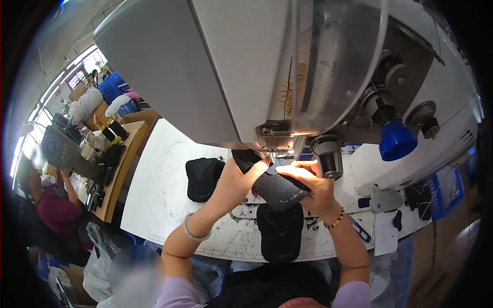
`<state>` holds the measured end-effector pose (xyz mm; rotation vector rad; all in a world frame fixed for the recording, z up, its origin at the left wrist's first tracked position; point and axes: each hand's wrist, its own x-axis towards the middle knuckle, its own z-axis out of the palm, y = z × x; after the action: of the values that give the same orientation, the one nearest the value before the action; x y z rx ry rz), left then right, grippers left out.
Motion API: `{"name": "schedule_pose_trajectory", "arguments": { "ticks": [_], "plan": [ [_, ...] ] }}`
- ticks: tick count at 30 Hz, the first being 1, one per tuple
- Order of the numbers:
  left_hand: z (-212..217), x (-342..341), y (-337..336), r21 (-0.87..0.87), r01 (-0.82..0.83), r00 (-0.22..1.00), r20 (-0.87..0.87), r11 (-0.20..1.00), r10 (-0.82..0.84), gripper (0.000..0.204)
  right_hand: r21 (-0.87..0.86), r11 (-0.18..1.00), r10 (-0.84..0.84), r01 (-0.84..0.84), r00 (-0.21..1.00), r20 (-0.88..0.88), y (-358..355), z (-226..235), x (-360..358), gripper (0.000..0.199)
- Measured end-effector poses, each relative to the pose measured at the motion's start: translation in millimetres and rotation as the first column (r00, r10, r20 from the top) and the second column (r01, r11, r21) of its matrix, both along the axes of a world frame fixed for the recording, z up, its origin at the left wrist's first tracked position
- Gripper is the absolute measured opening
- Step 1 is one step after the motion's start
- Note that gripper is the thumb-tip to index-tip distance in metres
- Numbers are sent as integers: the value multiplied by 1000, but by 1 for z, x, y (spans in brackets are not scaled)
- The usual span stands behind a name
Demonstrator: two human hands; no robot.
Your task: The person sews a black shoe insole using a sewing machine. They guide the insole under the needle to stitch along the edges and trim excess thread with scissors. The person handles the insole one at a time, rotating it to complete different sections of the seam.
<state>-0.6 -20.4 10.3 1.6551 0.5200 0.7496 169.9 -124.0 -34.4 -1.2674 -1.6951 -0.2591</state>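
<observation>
Under the presser-foot area of a white sewing machine (221, 72) lies a black textured fabric piece (280, 191), curved at its near end with a light stitched line. My left hand (237, 180) grips its left side, thumb pressed on top near the lit needle area. Opposite it, my right hand (314, 189) pinches the right side, thumb and forefinger close to the needle. The fingers beneath the fabric are partly hidden. Another black stitched piece (280, 236) rests at the table's front edge, and a similar stack or piece (201, 179) sits left of my left hand.
The white table (159, 174) carries dark lint. A blue-handled cutter (361, 231) and a paper sheet (386, 236) lie at right. A blue knob (398, 141) sticks out from the machine. Leftward, a co-worker (56, 205) sits near a wooden bench (119, 177) with thread cones.
</observation>
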Motion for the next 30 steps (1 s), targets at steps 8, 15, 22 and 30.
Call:
{"name": "schedule_pose_trajectory", "arguments": {
  "ticks": [8, 15, 22, 30],
  "plan": [
    [-14, 3, 25, -261, 180, 972, 194, 948, -131, 17, 146, 981, -148, 126, 977, 153, 0, 7, -20, 56],
    [-17, 10, 20, -282, 136, 963, 263, 950, -60, 17, 202, 956, -255, 214, 945, 206, -2, 3, -21, 49],
    [-26, 3, 21, -107, 57, 988, 151, 993, -41, 16, 203, 950, -278, 236, 938, 209, -7, -14, -6, 42],
    [-21, 7, -2, -103, -45, 976, 207, 994, 66, 11, 150, 977, -164, 153, 984, 71, -6, -9, 5, 40]
  ]
}}
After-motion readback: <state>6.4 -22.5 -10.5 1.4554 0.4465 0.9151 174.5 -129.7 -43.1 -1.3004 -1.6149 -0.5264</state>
